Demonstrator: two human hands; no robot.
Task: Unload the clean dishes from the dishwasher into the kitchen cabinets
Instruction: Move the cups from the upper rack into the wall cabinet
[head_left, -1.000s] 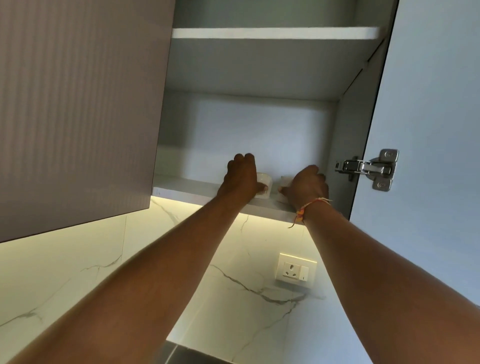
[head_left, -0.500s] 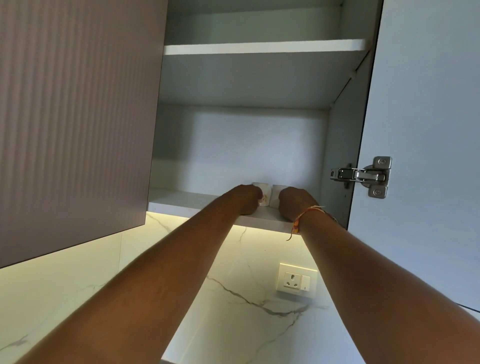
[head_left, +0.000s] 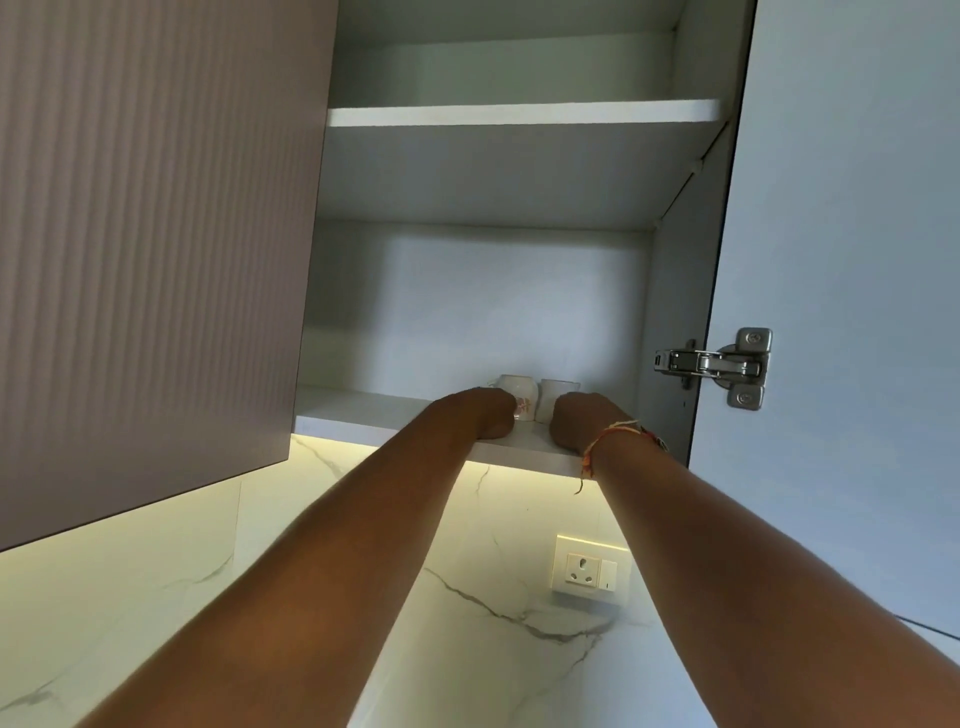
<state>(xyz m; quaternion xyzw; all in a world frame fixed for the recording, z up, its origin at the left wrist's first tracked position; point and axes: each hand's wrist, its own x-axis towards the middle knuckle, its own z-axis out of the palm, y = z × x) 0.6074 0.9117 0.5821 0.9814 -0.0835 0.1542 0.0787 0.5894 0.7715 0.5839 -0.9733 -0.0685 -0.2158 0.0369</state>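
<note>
Two upright cups (head_left: 519, 388) on lower shelf (head_left: 363, 410), handle at 9 o'clock; left hand (head_left: 480, 413) and right hand (head_left: 582, 421) curled before them, grip cannot be told

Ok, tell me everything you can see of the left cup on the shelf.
The left cup is white, glossy like ceramic, with a small pink motif low on its side. It stands upright on the bottom shelf, close beside a second cup. The left hand covers its lower left; whether it grips is unclear.

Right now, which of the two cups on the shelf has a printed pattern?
The left cup, by the left hand: it shows a small reddish print. The right cup looks plain white.
</note>
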